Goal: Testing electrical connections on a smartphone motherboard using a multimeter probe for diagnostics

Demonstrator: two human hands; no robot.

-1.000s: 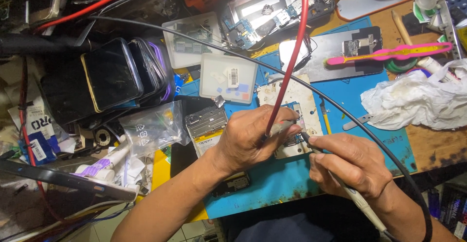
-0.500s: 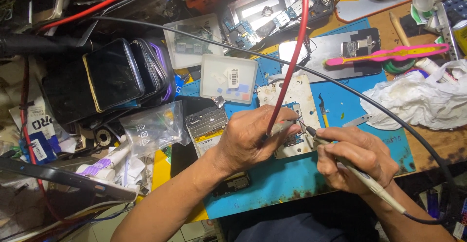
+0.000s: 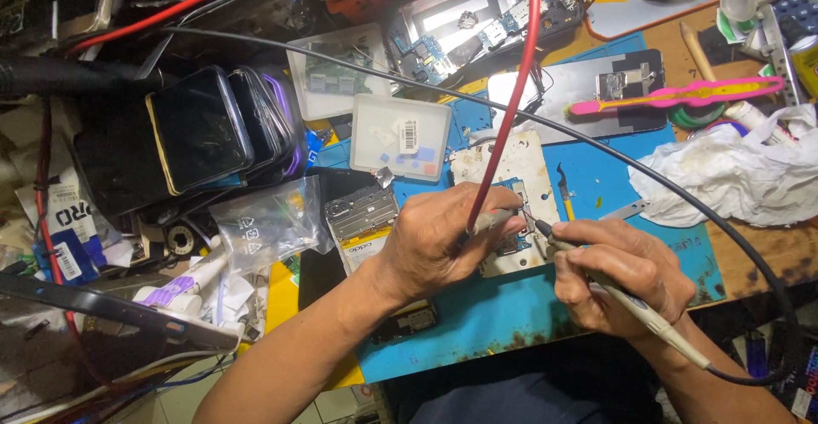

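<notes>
Both hands are gripping test probes, left hand (image 3: 434,245) the red-leaded one, right hand (image 3: 626,275) the black, tips seemingly touching a circuit board (image 3: 511,241) mid-worktop; a slip could bridge contacts.

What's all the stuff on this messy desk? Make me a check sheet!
Surface: blue work mat, stained, on a wooden bench.
Job's things: small circuit board on a white plate, touched by two probe tips.
Clutter: stacked dark phones, clear plastic box, pink plastic tool, crumpled white cloth.
Hands: left hand grips the red-wired probe; right hand grips the black-wired probe.
Cables: red wire and black wire cross the bench.
Surroundings: nothing seen beyond the bench.
</notes>
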